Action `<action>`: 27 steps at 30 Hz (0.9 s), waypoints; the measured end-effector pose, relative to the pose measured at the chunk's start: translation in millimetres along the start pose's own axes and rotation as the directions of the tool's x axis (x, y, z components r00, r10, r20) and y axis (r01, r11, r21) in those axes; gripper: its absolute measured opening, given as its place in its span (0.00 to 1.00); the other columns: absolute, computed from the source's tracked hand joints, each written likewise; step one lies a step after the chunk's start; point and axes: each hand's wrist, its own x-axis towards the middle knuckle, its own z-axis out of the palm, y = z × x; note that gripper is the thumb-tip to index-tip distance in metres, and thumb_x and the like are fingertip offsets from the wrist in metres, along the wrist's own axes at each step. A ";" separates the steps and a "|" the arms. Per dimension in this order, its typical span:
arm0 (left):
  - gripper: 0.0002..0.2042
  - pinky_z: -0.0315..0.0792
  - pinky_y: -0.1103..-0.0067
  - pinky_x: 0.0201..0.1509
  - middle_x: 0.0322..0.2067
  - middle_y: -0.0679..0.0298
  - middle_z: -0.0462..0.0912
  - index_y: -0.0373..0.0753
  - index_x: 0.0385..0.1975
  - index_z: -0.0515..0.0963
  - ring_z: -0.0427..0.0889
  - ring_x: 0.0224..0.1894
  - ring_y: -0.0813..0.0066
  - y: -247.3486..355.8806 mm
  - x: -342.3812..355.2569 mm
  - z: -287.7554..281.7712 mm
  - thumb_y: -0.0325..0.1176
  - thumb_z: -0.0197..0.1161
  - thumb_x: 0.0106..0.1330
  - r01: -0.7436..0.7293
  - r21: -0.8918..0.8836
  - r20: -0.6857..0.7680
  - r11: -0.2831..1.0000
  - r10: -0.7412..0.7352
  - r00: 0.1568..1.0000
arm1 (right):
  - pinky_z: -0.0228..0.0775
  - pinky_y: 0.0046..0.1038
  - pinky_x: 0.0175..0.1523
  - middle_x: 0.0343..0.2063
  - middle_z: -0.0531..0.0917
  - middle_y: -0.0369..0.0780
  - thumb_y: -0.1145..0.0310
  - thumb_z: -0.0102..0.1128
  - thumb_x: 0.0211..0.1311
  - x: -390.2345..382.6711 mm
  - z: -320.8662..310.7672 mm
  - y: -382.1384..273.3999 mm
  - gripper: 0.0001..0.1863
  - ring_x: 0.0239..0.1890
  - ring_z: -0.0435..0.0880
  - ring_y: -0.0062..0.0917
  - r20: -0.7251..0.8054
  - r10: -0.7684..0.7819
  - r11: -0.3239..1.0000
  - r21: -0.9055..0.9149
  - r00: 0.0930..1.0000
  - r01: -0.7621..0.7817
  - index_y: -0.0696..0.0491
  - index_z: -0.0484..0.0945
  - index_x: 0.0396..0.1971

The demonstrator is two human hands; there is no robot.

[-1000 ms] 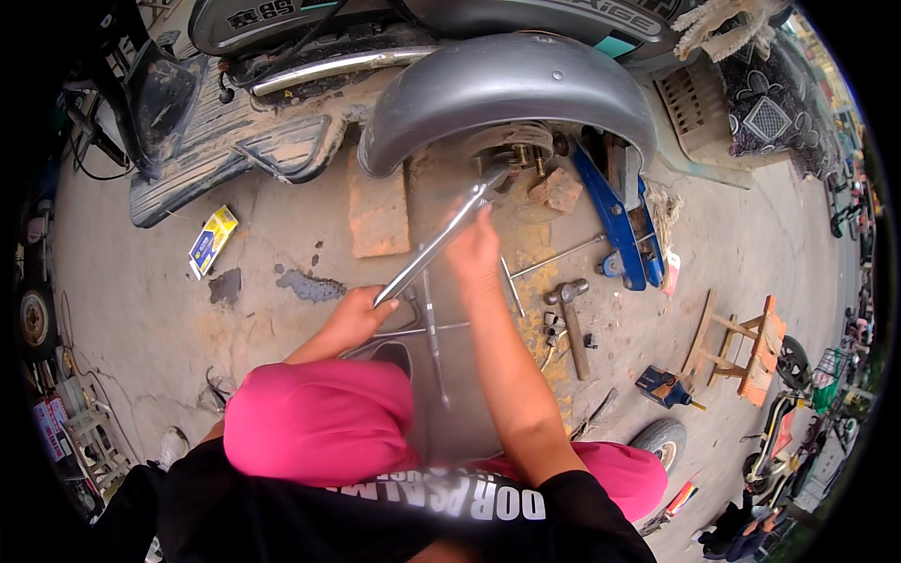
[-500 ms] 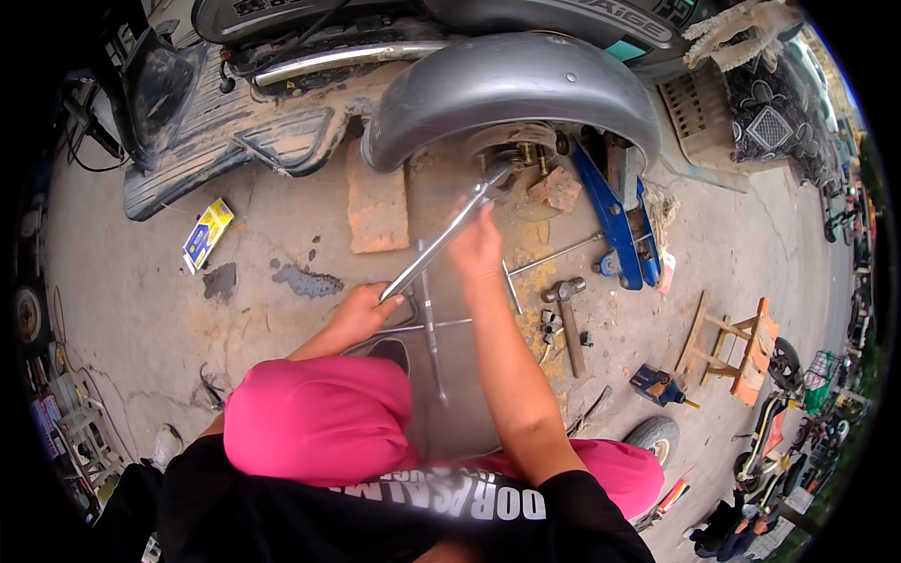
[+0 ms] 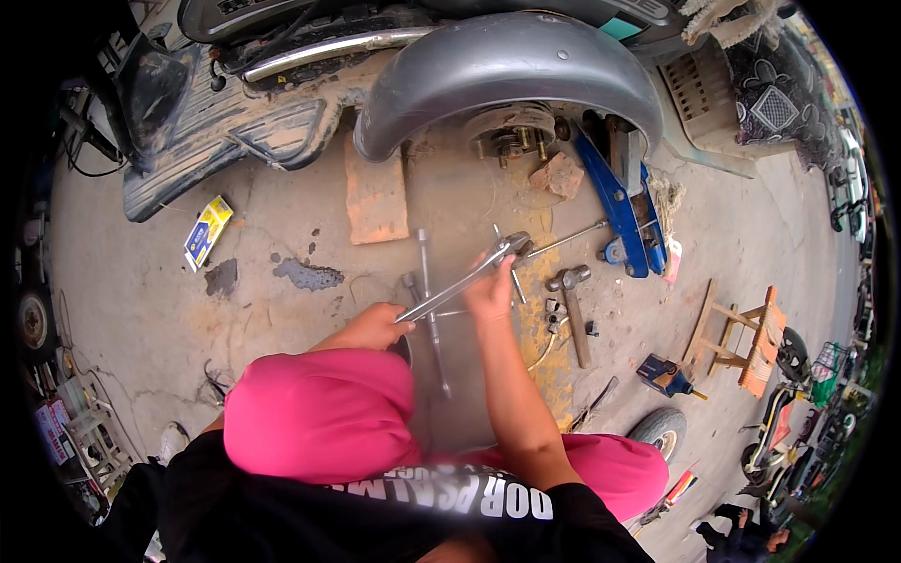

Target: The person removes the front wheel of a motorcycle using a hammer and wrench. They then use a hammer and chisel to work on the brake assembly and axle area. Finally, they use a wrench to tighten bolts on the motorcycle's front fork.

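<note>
The long metal pliers [image 3: 469, 276] are a grey, worn tool with two slim handles that run side by side from lower left to upper right and end in a short, blunt head. They are held slantwise above the concrete floor [image 3: 282, 310], in front of the grey scooter fender [image 3: 507, 66] and a little short of the bare wheel hub [image 3: 514, 131] beneath it. The right hand [image 3: 490, 291] is clenched around the handles just behind the head, knuckles up, with the fingers wrapped over both bars. The left hand [image 3: 371, 328] is closed near the far tips of the handles, farther from the fender; whether it grasps them or only touches them cannot be told, since the fingers are turned away. Under the pliers, nearer the person than the fender, lies a cross wrench [image 3: 430, 310] flat on the floor, one arm pointing toward the pink trouser knee [image 3: 319, 413]. To the right of the fender's lower edge a blue jack [image 3: 624, 211] lies beside the hub, and a hammer [image 3: 572, 310] rests just below the jack. A flat brick [image 3: 375, 192] lies under the fender's left end, and a small yellow and blue box [image 3: 206, 232] lies well to the left of it.
</note>
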 end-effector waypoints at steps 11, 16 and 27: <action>0.09 0.64 0.80 0.21 0.19 0.67 0.74 0.35 0.30 0.74 0.71 0.18 0.81 13.3 6.7 27.0 0.34 0.57 0.68 0.053 -0.220 0.063 0.974 -0.040 0.997 | 0.64 0.37 0.59 0.50 0.75 0.43 0.50 0.55 0.65 -3.3 2.4 -25.0 0.26 0.51 0.71 0.35 0.215 0.001 0.999 -0.048 0.977 0.010 0.55 0.70 0.53; 0.08 0.64 0.81 0.21 0.19 0.67 0.74 0.35 0.30 0.74 0.71 0.18 0.81 26.7 2.5 29.5 0.33 0.57 0.68 0.065 -0.195 0.031 0.979 -0.060 0.998 | 0.66 0.37 0.60 0.50 0.75 0.44 0.52 0.56 0.65 -1.6 1.5 -23.8 0.26 0.52 0.73 0.35 0.178 -0.009 1.000 0.019 0.984 0.006 0.57 0.70 0.53; 0.10 0.70 0.78 0.27 0.21 0.62 0.78 0.33 0.37 0.76 0.77 0.23 0.75 12.9 14.7 45.5 0.36 0.58 0.67 0.120 -0.001 0.104 0.993 -0.119 0.987 | 0.72 0.37 0.53 0.48 0.77 0.44 0.50 0.54 0.66 -5.0 -38.5 -32.1 0.24 0.50 0.76 0.36 0.034 0.082 0.996 0.042 0.996 -0.084 0.53 0.70 0.52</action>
